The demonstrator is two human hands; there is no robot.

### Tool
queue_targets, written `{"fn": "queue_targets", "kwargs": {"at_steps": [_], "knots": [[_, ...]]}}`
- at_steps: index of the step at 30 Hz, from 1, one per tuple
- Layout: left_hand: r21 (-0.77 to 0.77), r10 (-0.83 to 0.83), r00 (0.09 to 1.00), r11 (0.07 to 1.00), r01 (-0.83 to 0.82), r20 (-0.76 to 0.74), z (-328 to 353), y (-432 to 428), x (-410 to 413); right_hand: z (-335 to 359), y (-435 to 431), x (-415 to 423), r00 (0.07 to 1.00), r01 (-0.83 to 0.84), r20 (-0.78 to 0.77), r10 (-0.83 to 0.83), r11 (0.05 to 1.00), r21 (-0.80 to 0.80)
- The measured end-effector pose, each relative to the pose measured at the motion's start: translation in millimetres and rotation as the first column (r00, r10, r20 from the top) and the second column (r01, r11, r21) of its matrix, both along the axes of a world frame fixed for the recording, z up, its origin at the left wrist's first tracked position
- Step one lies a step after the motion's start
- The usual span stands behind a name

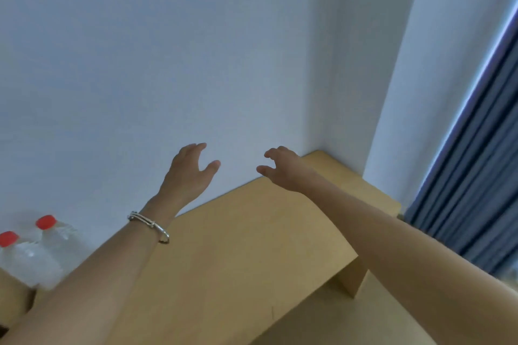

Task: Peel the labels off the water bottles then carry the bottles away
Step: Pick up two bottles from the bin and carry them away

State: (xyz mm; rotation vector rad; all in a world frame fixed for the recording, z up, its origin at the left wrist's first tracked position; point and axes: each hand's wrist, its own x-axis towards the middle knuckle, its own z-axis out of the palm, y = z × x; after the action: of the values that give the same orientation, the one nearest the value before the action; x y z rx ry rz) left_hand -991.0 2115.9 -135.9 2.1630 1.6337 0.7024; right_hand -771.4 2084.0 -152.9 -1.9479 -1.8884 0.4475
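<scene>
Both arms reach forward above the light tan wooden desk (238, 246): the left hand (187, 173), with a silver bracelet (150, 225) on its wrist, and the right hand (280, 169) each have loosely spread, slightly bent fingers and hold nothing. The two clear plastic water bottles with red caps (36, 255) stand upright side by side at the far left against the white wall (196, 50), well apart from both hands. A blue pleated curtain (471, 190) hangs at the right.
</scene>
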Motion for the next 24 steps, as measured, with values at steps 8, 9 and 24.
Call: {"fn": "queue_targets", "kwargs": {"at_steps": [8,9,24], "knots": [[-0.023,-0.434,0.899,0.901,0.434,-0.053,7,-60,244,11,-159,211,0.876,0.481,-0.060,-0.479,0.877,0.020],[-0.032,-0.485,0.872,0.875,0.484,-0.068,4,-72,272,7,-182,229,0.842,0.537,-0.068,-0.536,0.843,0.009],[-0.216,-0.945,0.326,0.324,0.921,-0.028,-76,-237,569,-44,-426,394,0.317,0.932,-0.001,-0.948,0.312,-0.187]]}}
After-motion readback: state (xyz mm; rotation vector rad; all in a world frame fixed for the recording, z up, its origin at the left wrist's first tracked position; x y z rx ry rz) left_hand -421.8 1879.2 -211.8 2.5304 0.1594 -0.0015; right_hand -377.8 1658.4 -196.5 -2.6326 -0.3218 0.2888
